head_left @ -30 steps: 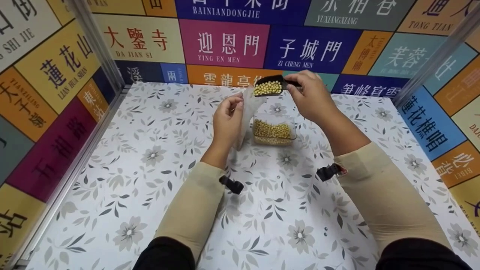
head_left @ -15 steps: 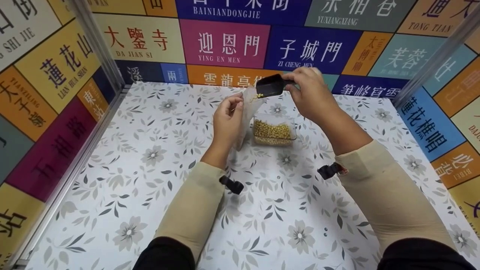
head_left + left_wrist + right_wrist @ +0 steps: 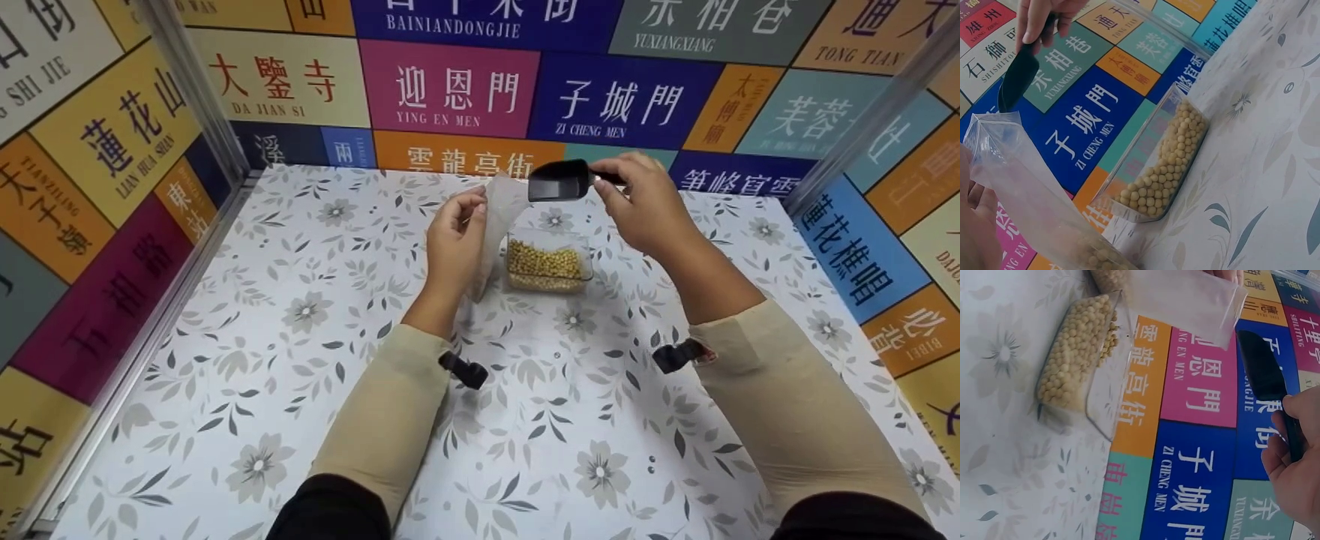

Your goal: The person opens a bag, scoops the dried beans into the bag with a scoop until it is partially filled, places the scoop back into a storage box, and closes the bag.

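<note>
My left hand (image 3: 456,238) grips the upper part of a translucent plastic bag (image 3: 501,214), which stands upright on the table. In the left wrist view, some soybeans (image 3: 1100,256) lie at the bottom of the bag (image 3: 1033,169). By its handle my right hand (image 3: 637,199) holds a black scoop (image 3: 559,181), just right of the bag's mouth and apart from it. No beans show in the scoop's hollow. Below the scoop stands a clear rectangular container (image 3: 589,255) partly filled with soybeans (image 3: 544,262), also plain in the right wrist view, with the beans (image 3: 1078,349) heaped toward one side.
A white tablecloth (image 3: 315,390) with grey flowers and leaves covers the table. Colourful panels (image 3: 450,82) printed with place names wall the back and both sides. Metal posts (image 3: 199,97) stand at the corners.
The scoop was full of soybeans, then tipped them into the bag. Now it is level again without beans, and my right hand has drawn back to the right. The left hand has stayed still.
</note>
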The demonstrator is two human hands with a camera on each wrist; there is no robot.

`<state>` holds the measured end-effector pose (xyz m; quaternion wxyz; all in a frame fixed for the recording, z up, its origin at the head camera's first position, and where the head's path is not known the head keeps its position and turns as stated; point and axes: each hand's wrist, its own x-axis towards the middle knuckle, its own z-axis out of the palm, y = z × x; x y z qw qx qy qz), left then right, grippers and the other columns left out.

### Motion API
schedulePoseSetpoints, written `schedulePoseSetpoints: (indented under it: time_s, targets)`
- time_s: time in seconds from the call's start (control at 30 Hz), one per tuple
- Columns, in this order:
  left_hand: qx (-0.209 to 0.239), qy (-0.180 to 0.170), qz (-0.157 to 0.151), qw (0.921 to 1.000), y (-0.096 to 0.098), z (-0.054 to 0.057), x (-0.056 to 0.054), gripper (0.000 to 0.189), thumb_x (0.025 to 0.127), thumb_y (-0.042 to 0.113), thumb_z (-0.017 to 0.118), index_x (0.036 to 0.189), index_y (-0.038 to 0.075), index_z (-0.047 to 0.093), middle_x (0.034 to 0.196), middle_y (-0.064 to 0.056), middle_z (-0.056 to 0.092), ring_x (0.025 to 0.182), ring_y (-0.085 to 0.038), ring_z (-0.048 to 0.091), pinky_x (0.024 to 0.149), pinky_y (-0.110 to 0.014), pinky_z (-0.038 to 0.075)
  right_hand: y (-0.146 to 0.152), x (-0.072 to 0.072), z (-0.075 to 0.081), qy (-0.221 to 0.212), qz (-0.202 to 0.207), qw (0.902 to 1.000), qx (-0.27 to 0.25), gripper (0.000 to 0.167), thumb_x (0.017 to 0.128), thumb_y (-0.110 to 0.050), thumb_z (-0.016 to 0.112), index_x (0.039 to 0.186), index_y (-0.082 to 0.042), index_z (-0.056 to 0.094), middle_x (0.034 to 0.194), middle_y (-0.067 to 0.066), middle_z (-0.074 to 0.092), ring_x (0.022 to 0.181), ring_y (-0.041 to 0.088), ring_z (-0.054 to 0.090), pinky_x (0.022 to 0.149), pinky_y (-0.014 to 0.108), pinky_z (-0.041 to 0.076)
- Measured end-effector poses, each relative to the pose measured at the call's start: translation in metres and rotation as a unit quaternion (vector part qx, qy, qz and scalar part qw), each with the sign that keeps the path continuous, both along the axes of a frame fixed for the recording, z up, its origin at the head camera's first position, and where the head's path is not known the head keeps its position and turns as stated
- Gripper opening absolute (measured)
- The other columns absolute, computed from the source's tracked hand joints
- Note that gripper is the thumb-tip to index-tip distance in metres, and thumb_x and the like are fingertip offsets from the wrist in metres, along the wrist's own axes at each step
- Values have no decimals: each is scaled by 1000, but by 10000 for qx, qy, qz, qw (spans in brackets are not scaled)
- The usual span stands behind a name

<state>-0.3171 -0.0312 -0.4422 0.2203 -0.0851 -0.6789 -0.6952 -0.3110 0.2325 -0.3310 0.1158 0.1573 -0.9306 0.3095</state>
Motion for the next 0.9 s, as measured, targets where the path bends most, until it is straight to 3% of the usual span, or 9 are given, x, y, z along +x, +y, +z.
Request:
schedulePoseSetpoints:
  time_s: [0.13, 0.3, 0.63, 0.9]
  targets:
    - [16, -60, 13, 10000, 1, 0, 0, 11, 107, 12, 64, 113, 5, 71, 139, -5, 72, 128, -16, 68, 109, -26, 56, 14, 4, -11, -232, -55, 9990, -390, 38, 113, -26, 55, 145, -9, 65, 143, 11, 60, 129, 26, 54, 105, 43, 53]
    - [91, -133, 52, 9999, 4, 1, -1, 14, 107, 8, 62, 115, -1, 69, 141, -13, 70, 130, -24, 68, 111, -30, 56, 28, 8, -26, -515, -211, 9970, -531, 39, 113, -26, 54, 147, -10, 63, 148, 12, 57, 131, 27, 56, 110, 46, 52]
    - [-18, -22, 0, 10000, 1, -2, 0, 14, 108, 12, 63, 115, 3, 70, 140, -7, 71, 128, -18, 68, 110, -27, 56, 42, 9, -67, -905, -241, 9948, -397, 38, 113, -24, 55, 146, -8, 62, 145, 15, 58, 130, 31, 57, 110, 50, 52]
    - [-40, 52, -45, 10000, 0, -2, 0, 13, 107, 14, 64, 115, 6, 71, 140, -5, 72, 128, -15, 68, 110, -25, 56, 43, 11, -90, -1056, -128, 9940, -260, 36, 112, -21, 55, 145, -6, 63, 143, 16, 60, 132, 34, 58, 113, 54, 51]
